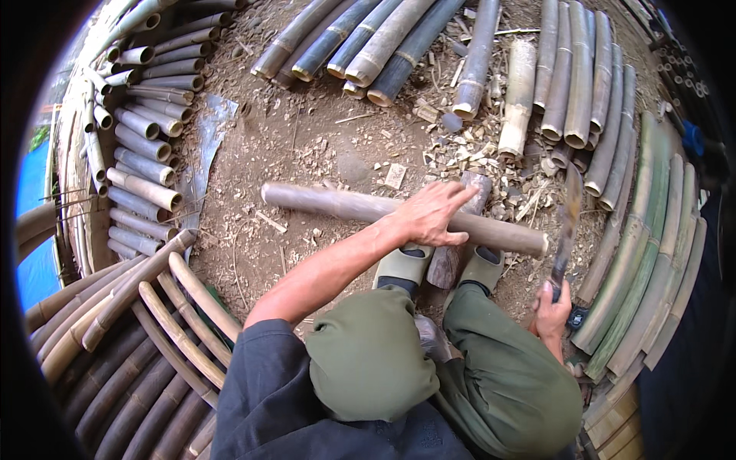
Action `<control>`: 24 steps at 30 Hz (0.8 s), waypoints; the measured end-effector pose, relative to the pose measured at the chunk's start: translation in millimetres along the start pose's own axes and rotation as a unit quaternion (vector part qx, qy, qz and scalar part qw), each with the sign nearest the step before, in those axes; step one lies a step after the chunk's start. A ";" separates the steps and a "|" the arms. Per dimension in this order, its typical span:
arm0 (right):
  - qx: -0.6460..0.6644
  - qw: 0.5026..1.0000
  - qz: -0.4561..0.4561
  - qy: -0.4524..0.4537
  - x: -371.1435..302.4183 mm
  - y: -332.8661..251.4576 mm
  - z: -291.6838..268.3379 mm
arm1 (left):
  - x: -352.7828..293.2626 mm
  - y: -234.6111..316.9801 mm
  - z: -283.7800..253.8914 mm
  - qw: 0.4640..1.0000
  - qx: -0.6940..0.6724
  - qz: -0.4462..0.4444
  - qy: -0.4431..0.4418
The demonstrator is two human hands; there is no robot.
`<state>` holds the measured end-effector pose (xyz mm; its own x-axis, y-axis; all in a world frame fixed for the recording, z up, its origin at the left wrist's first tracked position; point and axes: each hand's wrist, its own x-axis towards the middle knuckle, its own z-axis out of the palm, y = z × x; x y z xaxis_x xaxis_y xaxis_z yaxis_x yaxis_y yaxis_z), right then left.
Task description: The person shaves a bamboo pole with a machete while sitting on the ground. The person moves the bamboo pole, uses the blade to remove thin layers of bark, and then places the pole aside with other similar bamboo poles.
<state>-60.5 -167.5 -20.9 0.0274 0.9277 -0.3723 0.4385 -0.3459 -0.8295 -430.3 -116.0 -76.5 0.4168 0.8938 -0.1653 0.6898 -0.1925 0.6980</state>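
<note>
A brown bamboo pole [330,201] lies crosswise in front of my feet, its right part over a short log [443,267]. The pole's left half looks slightly blurred. My left hand [431,216] is on top of the pole right of its middle, thumb and fingers spread rather than wrapped round it. At my right side, my right hand [550,313] grips the handle of a machete [566,230]. Its blade points up and away, just beyond the pole's right end and apart from it. Most of the handle is hidden by my fingers.
Cut bamboo poles are stacked at left [146,142], far middle [391,46] and right [579,77]; greenish ones [640,245] lie farther right. Split bamboo lengths [195,307] lie near left. Wood chips [475,146] litter the dirt ground. My clogs [402,264] flank the log.
</note>
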 end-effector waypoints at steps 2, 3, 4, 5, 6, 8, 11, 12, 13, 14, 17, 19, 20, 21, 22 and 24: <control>0.020 0.998 0.026 0.056 -42.1 6.3 -45.2 | -20.0 14.1 -3.4 0.997 0.065 -0.028 0.038; 0.014 0.995 0.042 0.088 -64.9 12.2 -79.0 | -31.8 16.6 -10.1 0.992 0.099 -0.079 0.000; 0.010 0.990 0.058 0.128 -89.1 19.7 -113.5 | -39.9 35.7 -28.9 0.964 0.109 -0.204 -0.129; -0.024 0.986 0.067 0.153 -110.2 33.3 -146.2 | -68.0 30.2 -21.9 0.943 0.201 -0.226 -0.138; -0.042 0.978 0.077 0.188 -135.0 47.7 -184.3 | -93.1 41.1 -4.1 0.909 0.301 -0.258 -0.128; -0.054 0.969 0.075 0.227 -176.1 66.6 -249.9 | -132.2 63.6 1.8 0.876 0.254 -0.376 -0.164; -0.065 0.957 0.069 0.274 -246.5 95.9 -341.0 | -168.1 176.4 15.8 0.935 0.178 -0.298 -0.068; -0.069 0.949 0.065 0.302 -281.3 102.5 -376.2 | -145.6 238.9 10.0 0.943 0.180 -0.272 -0.059; -0.078 0.942 0.061 0.322 -311.9 110.7 -405.7 | -135.8 299.8 6.5 0.949 0.177 -0.255 -0.051; -0.089 0.936 0.052 0.337 -340.6 115.6 -427.9 | -129.5 356.0 -2.9 0.960 0.168 -0.214 -0.070; -0.109 0.919 0.029 0.378 -424.0 135.5 -492.0 | -99.6 502.5 -33.4 0.958 0.154 -0.187 -0.156; -0.123 0.906 0.007 0.404 -470.8 144.2 -530.9 | -83.6 614.9 -42.7 0.947 0.133 -0.191 -0.220; -0.118 0.907 -0.013 0.403 -482.4 146.7 -542.4 | -94.6 654.4 -46.0 0.953 0.137 -0.138 -0.233; -0.111 0.908 -0.036 0.403 -492.1 148.3 -557.5 | -106.0 703.1 -42.7 0.945 0.096 -0.169 -0.263; -0.118 0.902 -0.057 0.410 -502.1 149.1 -575.4 | -109.9 750.9 -27.8 0.935 0.045 -0.192 -0.296; -0.138 0.886 -0.093 0.432 -517.7 155.5 -622.6 | -112.7 810.9 35.4 0.945 -0.096 -0.152 -0.274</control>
<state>552.8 -614.1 301.9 0.5571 0.7676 0.3170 0.7070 -0.2382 -0.6659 103.0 -387.2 483.5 0.4970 0.5411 -0.6783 0.7287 0.1642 0.6649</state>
